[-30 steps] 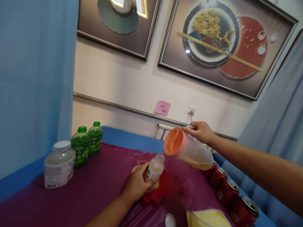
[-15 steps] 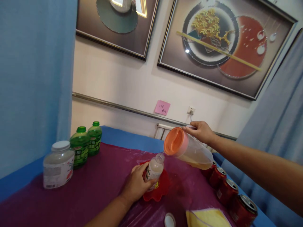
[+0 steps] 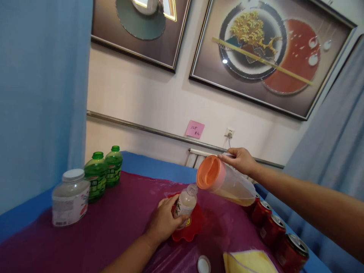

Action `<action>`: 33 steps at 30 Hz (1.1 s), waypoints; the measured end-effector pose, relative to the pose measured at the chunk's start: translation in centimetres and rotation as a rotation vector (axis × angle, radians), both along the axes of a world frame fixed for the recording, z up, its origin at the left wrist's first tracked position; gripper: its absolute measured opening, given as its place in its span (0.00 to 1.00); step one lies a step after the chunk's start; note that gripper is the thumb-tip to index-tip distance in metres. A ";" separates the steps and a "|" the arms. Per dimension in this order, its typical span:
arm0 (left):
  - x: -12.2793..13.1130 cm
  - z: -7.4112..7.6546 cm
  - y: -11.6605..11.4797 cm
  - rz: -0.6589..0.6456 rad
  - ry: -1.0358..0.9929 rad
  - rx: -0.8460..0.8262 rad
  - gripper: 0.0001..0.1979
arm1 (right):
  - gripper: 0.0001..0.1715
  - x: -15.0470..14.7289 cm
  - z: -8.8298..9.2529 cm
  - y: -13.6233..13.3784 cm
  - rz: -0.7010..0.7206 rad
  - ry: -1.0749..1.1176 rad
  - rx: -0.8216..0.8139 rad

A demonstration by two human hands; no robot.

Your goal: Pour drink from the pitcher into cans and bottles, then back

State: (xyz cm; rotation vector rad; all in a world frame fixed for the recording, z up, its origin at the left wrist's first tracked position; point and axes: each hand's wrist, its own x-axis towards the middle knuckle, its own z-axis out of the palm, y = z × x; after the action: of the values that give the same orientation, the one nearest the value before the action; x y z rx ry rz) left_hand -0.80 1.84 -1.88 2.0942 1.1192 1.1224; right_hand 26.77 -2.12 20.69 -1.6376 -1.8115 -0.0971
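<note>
My left hand (image 3: pixel 165 219) is wrapped round a small clear bottle (image 3: pixel 186 203) with a printed label and no cap, tilted slightly to the right. Under the bottle lies a red scalloped dish (image 3: pixel 196 227). My right hand (image 3: pixel 241 161) grips the handle of a clear plastic pitcher (image 3: pixel 233 185) with an orange lid (image 3: pixel 209 172). The pitcher lies tipped to the left, its lid close beside the bottle's mouth, and yellowish liquid rests along its lower side. Whether liquid is flowing between them I cannot tell. A white cap (image 3: pixel 204 264) lies at the near edge.
On the left stand a white-lidded jar (image 3: pixel 70 199) and two green bottles (image 3: pixel 96 178). Several red cans (image 3: pixel 273 229) line the right edge, near a folded yellow cloth (image 3: pixel 250 262). A purple sheet (image 3: pixel 122 223) covers the table; a metal rail (image 3: pixel 148 129) runs along the wall.
My right hand and the pitcher have dropped very slightly, the pitcher's tilt easing a little. My left hand and the bottle have stayed in place.
</note>
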 end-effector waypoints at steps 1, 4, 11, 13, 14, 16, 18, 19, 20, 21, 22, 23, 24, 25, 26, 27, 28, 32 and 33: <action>0.0 0.0 0.0 -0.002 -0.001 -0.003 0.33 | 0.37 0.0 0.0 0.0 0.000 -0.001 0.000; 0.0 0.1 -0.1 -0.001 -0.003 -0.004 0.33 | 0.37 -0.1 0.2 -0.1 -0.008 0.002 0.000; 0.0 -0.2 0.1 -0.005 0.001 0.003 0.33 | 0.37 -0.1 0.2 -0.2 -0.022 0.000 -0.007; 0.1 -0.3 0.2 -0.007 0.006 0.005 0.33 | 0.37 -0.1 0.2 -0.1 -0.022 0.002 -0.007; 0.1 -0.4 0.2 -0.006 0.006 0.007 0.33 | 0.37 -0.1 0.2 -0.1 -0.022 0.000 -0.008; 0.1 -0.4 0.2 -0.002 0.003 0.012 0.34 | 0.36 -0.1 0.2 -0.1 -0.024 -0.007 -0.007; 0.1 -0.4 0.2 0.004 0.000 0.016 0.34 | 0.36 -0.1 0.2 -0.1 -0.024 -0.007 -0.005; 0.1 -0.4 0.2 0.004 0.000 0.017 0.34 | 0.36 -0.2 0.2 -0.1 -0.022 -0.006 -0.003; 0.1 -0.4 0.2 0.003 0.001 0.019 0.34 | 0.36 -0.2 0.2 -0.1 -0.020 -0.005 -0.001; 0.1 -0.4 0.1 0.000 0.001 0.021 0.34 | 0.36 -0.2 0.2 -0.1 -0.019 -0.005 0.001; 0.1 -0.4 0.1 -0.003 0.001 0.023 0.34 | 0.36 -0.2 0.3 -0.1 -0.020 -0.006 0.002; 0.1 -0.4 0.1 -0.007 0.001 0.025 0.33 | 0.36 -0.2 0.3 -0.1 -0.023 -0.007 0.004; 0.1 -0.4 0.2 -0.010 0.001 0.027 0.33 | 0.36 -0.3 0.3 -0.1 -0.026 -0.008 0.003; 0.1 -0.5 0.2 -0.010 -0.001 0.027 0.33 | 0.36 -0.3 0.3 -0.1 -0.029 -0.006 0.001; 0.1 -0.5 0.3 -0.011 -0.003 0.026 0.33 | 0.36 -0.3 0.4 -0.1 -0.030 -0.005 -0.001; 0.1 -0.6 0.3 -0.010 -0.003 0.024 0.34 | 0.35 -0.4 0.4 -0.1 -0.030 -0.004 -0.004; 0.1 -0.7 0.3 -0.009 -0.005 0.023 0.34 | 0.35 -0.4 0.4 -0.1 -0.027 -0.004 -0.006; 0.1 -0.7 0.4 -0.004 0.000 0.025 0.34 | 0.37 -0.3 0.2 -0.1 -0.018 -0.004 -0.001; 0.1 -0.7 0.4 -0.004 0.003 0.025 0.34 | 0.37 -0.3 0.1 -0.1 -0.016 -0.003 0.000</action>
State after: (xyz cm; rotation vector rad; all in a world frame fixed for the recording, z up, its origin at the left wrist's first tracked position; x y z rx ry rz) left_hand -0.71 2.20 -2.57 2.1169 1.1069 1.1378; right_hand 26.51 -2.24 20.79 -1.6532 -1.8008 -0.1067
